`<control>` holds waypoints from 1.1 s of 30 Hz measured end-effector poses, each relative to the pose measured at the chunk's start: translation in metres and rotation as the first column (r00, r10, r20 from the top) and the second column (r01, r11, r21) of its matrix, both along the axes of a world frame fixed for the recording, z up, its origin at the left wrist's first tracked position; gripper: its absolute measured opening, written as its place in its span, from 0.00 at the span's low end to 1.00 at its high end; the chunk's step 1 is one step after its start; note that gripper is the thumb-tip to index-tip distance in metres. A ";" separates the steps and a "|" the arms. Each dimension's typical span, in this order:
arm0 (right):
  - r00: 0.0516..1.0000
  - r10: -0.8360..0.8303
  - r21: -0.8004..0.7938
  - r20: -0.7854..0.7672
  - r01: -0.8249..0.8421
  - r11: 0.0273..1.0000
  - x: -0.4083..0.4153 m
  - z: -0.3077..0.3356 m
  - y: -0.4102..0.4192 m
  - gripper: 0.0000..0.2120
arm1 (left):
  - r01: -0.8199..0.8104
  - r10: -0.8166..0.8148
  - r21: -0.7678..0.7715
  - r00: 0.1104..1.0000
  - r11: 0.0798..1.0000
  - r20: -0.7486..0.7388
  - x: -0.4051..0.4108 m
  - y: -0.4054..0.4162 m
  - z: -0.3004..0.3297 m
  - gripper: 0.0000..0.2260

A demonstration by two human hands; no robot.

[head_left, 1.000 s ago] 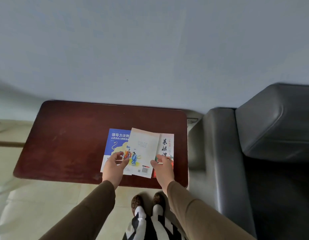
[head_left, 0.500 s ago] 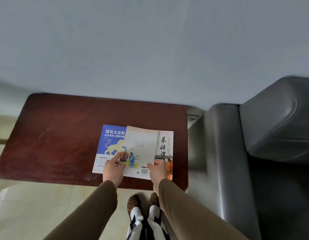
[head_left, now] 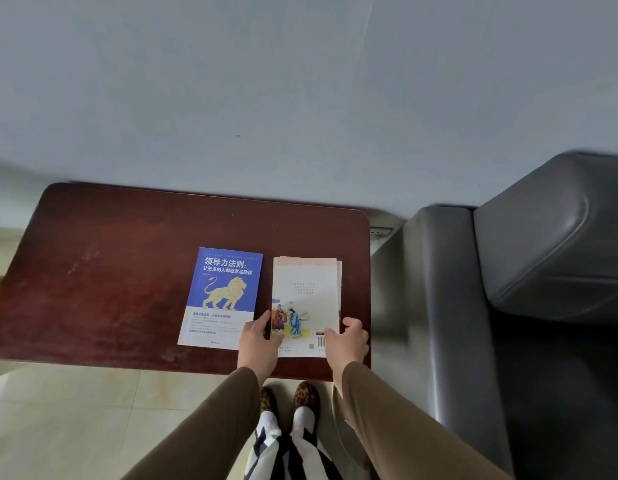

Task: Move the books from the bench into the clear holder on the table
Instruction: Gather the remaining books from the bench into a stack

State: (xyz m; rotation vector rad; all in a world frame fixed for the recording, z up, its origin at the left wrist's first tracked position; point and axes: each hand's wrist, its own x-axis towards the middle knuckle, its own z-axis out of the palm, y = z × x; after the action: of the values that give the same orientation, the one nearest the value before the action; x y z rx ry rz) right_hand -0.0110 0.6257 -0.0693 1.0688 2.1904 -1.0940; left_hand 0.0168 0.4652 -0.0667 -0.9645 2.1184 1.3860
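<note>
While both hands reach over its near edge, the dark red bench (head_left: 110,271) carries the books on its right half. In the head view, the blue lion book (head_left: 224,292) lies flat, front cover up. Just to its right lies the cream book (head_left: 305,299), back cover up with the barcode at the near end; it sits on at least one more book, a thin edge of which shows along its right side. The left hand (head_left: 259,341) grips the cream book's near left corner, thumb on the cover. The right hand (head_left: 347,342) grips the near right corner, fingers curled round the edge, perhaps round the stack below too. A grey sofa (head_left: 525,271) stands right of the bench.
</note>
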 end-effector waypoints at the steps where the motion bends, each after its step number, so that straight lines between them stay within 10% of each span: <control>1: 1.000 0.002 -0.010 -0.003 -0.002 1.000 0.001 -0.001 0.001 0.23 | -0.011 0.011 0.004 1.000 1.000 0.005 -0.001 0.001 -0.001 0.26; 13: 0.995 -0.098 -0.176 0.013 0.099 0.980 0.006 0.000 0.004 0.15 | -0.285 0.232 0.214 0.942 0.934 0.241 -0.013 0.005 0.002 0.16; 23: 0.969 -0.240 -0.469 0.051 0.235 0.851 0.006 0.028 -0.029 0.09 | -0.394 0.418 0.369 0.908 0.842 0.015 0.001 -0.033 0.039 0.05; 33: 0.997 0.075 -0.535 -0.009 -0.068 0.842 -0.012 0.030 -0.115 0.15 | -0.390 0.403 0.134 0.911 0.911 -0.087 0.008 -0.132 0.027 0.09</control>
State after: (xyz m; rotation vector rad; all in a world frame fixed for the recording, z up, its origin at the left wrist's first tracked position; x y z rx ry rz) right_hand -0.0229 0.5112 -0.0394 0.7276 1.7270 -1.5356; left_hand 0.0251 0.3329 -0.0402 -1.3549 1.9637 1.7723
